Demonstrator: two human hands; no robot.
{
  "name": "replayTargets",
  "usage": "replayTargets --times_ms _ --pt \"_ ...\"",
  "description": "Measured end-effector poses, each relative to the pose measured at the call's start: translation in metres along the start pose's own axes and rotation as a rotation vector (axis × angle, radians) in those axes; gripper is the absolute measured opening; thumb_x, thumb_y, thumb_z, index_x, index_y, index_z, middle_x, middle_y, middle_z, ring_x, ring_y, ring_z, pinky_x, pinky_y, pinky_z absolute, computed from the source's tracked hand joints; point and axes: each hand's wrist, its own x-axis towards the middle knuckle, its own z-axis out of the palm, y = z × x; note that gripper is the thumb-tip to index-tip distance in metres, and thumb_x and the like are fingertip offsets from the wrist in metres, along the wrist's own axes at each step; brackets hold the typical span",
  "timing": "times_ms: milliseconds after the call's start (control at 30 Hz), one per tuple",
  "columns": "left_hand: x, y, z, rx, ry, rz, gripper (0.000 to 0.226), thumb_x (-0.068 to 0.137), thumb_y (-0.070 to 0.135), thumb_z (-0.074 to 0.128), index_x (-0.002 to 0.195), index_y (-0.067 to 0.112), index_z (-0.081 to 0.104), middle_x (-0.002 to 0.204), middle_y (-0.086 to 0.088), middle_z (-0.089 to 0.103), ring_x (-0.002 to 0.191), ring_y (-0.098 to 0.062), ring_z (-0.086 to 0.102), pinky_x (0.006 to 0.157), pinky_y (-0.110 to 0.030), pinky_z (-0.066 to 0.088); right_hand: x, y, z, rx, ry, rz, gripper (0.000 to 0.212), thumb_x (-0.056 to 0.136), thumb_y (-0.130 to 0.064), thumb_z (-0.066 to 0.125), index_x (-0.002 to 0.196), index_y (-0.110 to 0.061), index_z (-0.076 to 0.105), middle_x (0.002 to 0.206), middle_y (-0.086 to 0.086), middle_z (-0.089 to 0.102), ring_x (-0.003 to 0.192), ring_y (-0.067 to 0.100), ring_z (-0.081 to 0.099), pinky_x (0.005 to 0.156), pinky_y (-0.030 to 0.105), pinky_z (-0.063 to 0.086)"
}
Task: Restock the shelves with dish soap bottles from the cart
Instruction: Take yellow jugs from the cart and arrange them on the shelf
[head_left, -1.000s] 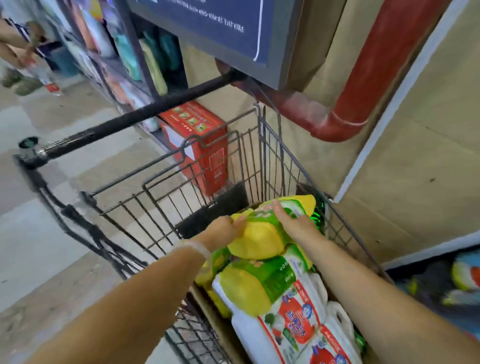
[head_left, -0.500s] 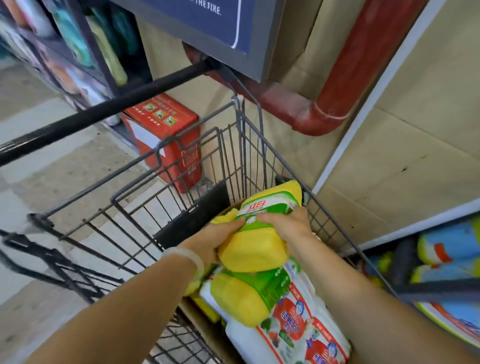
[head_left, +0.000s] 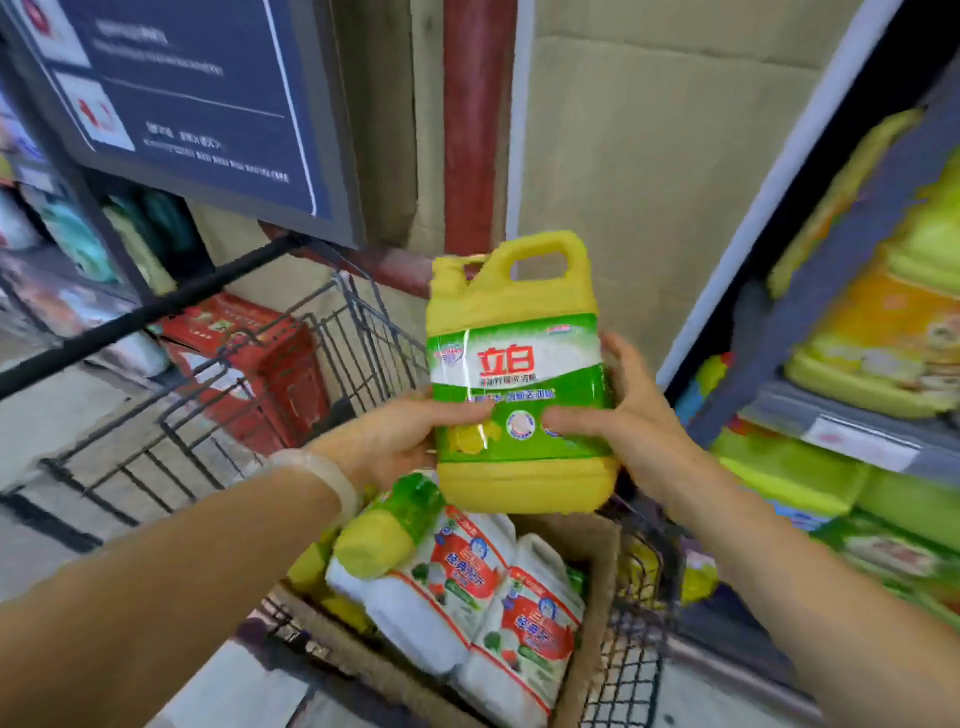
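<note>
1. Head view: yellow dish soap bottle, green label, held upright above the wire cart, handle uppermost.
2. Left hand grasps the bottle's lower left side, thumb across the label.
3. Right hand grasps the lower right side, fingers curled behind, thumb on the label.
4. A cardboard box in the cart holds white jugs and another yellow bottle lying down.
5. Shelves at right carry yellow-green packs, blurred.

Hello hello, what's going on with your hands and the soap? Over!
Left hand and right hand grip yellow dish soap bottle, upright above cart. Nothing blocking the shelf.
</note>
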Motion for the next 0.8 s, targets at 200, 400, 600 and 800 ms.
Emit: replayTargets --times_ms 200,400,600,800 --pt "-0.056 0.001 0.171 0.217 -0.033 0.279 0.041 0.056 0.014 0.086 0.093 0.018 0.068 0.09 0.0 0.076 0.078 -0.013 0.072 0.069 -0.027 0.058 -0.131 -0.014 -0.141 -0.024 0.096 -0.123 0.114 0.052 -0.009 0.089 0.145 -0.024 0.025 0.136 0.0 0.053 0.123 0.019 0.052 0.103 0.044 0.045" --pt "-0.091 0.002 0.361 0.331 -0.141 0.462 0.035 0.065 0.009 0.082 0.093 0.022 0.065 0.084 0.009 0.07 0.066 -0.001 0.068 0.055 -0.013 0.054 -0.267 -0.036 -0.288 -0.107 0.272 -0.209 0.098 0.066 0.002 0.08 0.144 -0.028 0.029 0.132 -0.007 0.055 0.121 0.011 0.053 0.093 0.029 0.052" --pt "-0.113 0.037 0.527 0.361 -0.338 0.602 0.052 0.053 0.012 0.086 0.1 0.015 0.065 0.093 -0.001 0.073 0.073 -0.009 0.071 0.064 -0.023 0.058 -0.372 -0.085 -0.411 -0.161 0.476 -0.302 0.084 0.074 0.009 0.072 0.14 -0.029 0.036 0.129 -0.001 0.057 0.11 0.019 0.062 0.076 0.024 0.057" --pt "-0.119 0.084 0.659 0.406 -0.456 0.791 0.044 0.058 0.013 0.086 0.098 0.015 0.068 0.088 0.003 0.074 0.078 -0.01 0.071 0.07 -0.025 0.058 -0.417 -0.131 -0.519 -0.174 0.622 -0.391 0.079 0.076 0.01 0.068 0.139 -0.027 0.038 0.126 0.005 0.059 0.105 0.022 0.065 0.081 0.036 0.057"
